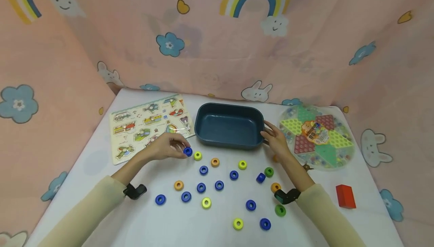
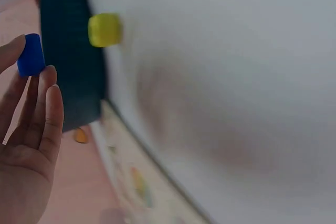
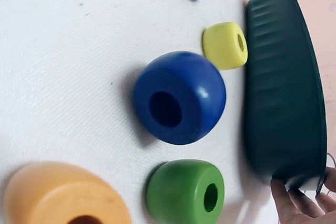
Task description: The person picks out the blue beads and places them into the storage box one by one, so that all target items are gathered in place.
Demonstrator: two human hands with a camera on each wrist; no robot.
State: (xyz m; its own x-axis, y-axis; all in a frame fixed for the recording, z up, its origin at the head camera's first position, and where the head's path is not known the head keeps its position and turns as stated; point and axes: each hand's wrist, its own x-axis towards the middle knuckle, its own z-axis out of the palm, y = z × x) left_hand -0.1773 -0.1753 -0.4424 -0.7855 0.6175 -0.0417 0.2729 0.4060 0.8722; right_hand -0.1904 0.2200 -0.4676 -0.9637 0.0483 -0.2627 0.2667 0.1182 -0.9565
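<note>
Teal bin [image 1: 228,128] sits far centre on the white table [image 1: 142,226]. From my feed, I see the puzzle board [image 1: 140,134] to its left and the round game board [image 1: 317,136] to its right. My view shows the right hand [image 1: 277,141] partly closed, gripping the bin's right end, and the left hand [image 1: 168,147] pinching one blue bead [image 1: 188,151] near the bin's near-left corner. I find a red block [image 1: 346,196] near right; loose beads [image 1: 260,178], blue, yellow, orange and green, lie scattered nearer than the bin.
</note>
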